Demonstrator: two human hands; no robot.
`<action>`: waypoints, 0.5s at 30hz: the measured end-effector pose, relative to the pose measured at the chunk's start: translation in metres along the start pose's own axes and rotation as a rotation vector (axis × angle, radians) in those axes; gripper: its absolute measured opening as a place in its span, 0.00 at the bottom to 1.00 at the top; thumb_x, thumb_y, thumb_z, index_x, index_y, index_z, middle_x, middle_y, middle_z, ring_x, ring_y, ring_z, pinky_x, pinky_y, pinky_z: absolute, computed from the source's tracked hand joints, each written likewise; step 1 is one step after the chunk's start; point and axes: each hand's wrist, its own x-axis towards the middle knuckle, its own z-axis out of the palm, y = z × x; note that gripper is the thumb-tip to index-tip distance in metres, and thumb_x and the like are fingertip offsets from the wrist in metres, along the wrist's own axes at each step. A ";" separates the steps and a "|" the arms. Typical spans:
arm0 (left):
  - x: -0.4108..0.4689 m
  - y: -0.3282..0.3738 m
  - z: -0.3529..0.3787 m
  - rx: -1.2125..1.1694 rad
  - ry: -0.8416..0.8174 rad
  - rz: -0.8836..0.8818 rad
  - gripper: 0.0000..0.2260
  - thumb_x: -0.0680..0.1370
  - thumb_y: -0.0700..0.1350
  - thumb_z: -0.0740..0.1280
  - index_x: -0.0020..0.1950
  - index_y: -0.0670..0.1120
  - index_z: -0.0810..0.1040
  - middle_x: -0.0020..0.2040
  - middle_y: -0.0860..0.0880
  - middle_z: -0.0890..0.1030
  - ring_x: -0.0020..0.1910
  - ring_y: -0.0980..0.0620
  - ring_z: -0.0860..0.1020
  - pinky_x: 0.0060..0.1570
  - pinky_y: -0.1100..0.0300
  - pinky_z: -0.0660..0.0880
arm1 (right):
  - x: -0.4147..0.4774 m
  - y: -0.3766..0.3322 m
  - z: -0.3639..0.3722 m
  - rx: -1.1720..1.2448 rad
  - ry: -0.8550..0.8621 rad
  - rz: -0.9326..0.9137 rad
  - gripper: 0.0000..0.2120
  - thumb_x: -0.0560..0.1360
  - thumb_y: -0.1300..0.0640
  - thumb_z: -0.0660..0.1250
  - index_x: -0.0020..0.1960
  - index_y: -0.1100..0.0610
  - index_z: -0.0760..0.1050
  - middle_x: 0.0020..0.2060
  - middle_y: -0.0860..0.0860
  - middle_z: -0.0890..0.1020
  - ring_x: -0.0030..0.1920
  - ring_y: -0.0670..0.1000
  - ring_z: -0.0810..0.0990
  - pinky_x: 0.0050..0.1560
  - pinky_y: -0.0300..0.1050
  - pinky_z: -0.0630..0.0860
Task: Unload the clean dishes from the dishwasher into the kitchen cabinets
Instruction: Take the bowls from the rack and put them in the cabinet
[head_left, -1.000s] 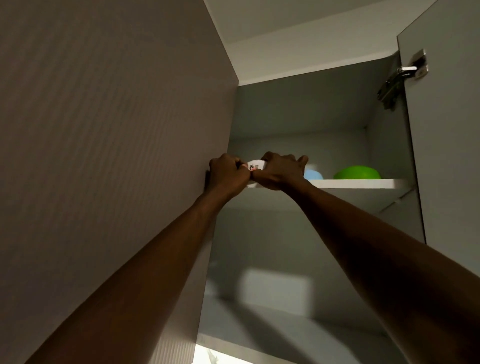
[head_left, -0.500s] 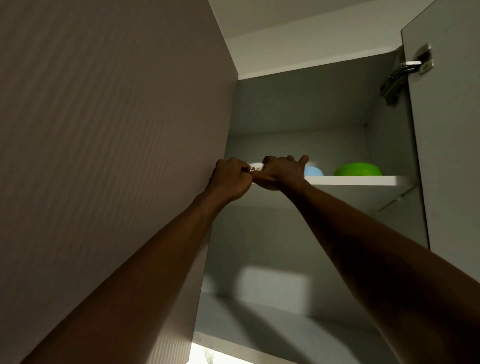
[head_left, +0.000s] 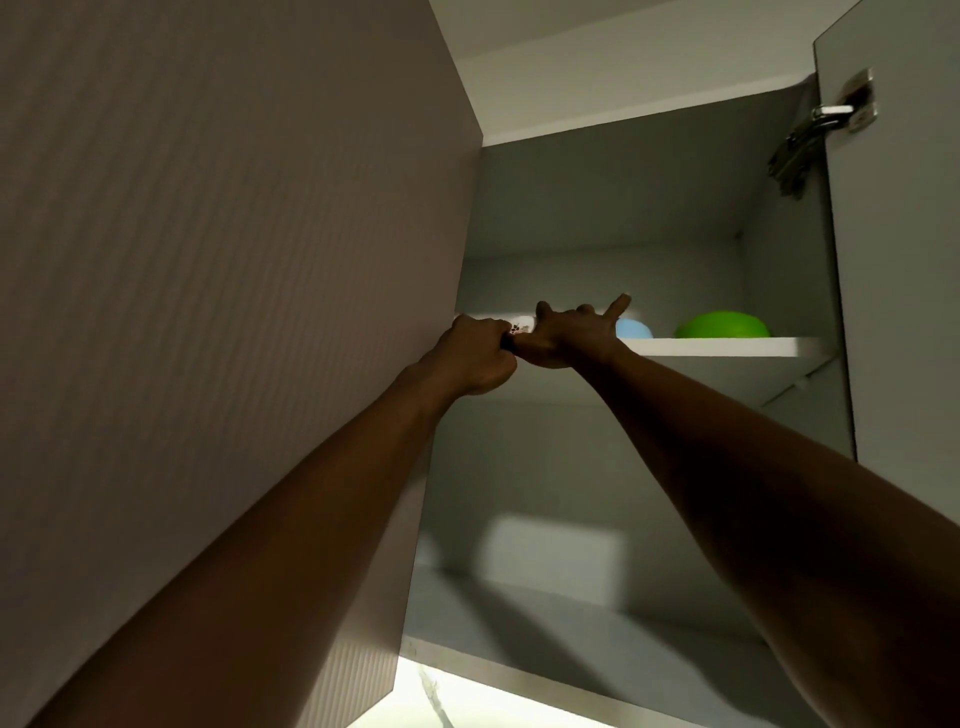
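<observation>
Right hand (head_left: 569, 335) fingers have uncurled, index now straight; can't tell if its thumb still pinches anything. Left hand (head_left: 475, 353) stays curled on the white patterned dish (head_left: 522, 326), at the 9 o'clock end of the upper shelf (head_left: 727, 346). Blue bowl (head_left: 634, 328) sits just at 3 o'clock of the right hand, green bowl (head_left: 722, 325) beyond. Best to slide the dish fully in, level, clear of the blue bowl, before release.

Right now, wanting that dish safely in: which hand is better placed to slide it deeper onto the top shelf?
Probably right: the right hand lies over the shelf beside the white dish; the left hand grips it from below, hemmed by the ribbed panel.
</observation>
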 end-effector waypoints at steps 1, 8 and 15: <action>0.000 0.000 -0.001 0.012 -0.013 -0.002 0.22 0.77 0.43 0.58 0.72 0.45 0.74 0.64 0.40 0.78 0.61 0.42 0.76 0.61 0.55 0.73 | -0.001 0.000 0.000 -0.006 0.006 -0.016 0.48 0.71 0.21 0.45 0.81 0.50 0.52 0.75 0.54 0.70 0.79 0.61 0.56 0.66 0.77 0.30; -0.025 -0.002 -0.003 -0.056 0.019 -0.021 0.24 0.80 0.44 0.62 0.77 0.44 0.68 0.69 0.40 0.75 0.66 0.41 0.74 0.64 0.53 0.72 | -0.042 0.019 0.011 0.294 0.342 -0.252 0.41 0.71 0.31 0.67 0.76 0.52 0.65 0.71 0.51 0.74 0.76 0.54 0.64 0.77 0.66 0.42; -0.083 0.001 0.012 -0.066 -0.065 -0.033 0.27 0.79 0.52 0.65 0.78 0.51 0.67 0.68 0.41 0.76 0.67 0.42 0.74 0.63 0.56 0.70 | -0.125 0.042 0.055 0.423 0.484 -0.224 0.26 0.70 0.39 0.71 0.63 0.51 0.77 0.59 0.52 0.81 0.64 0.54 0.74 0.68 0.53 0.69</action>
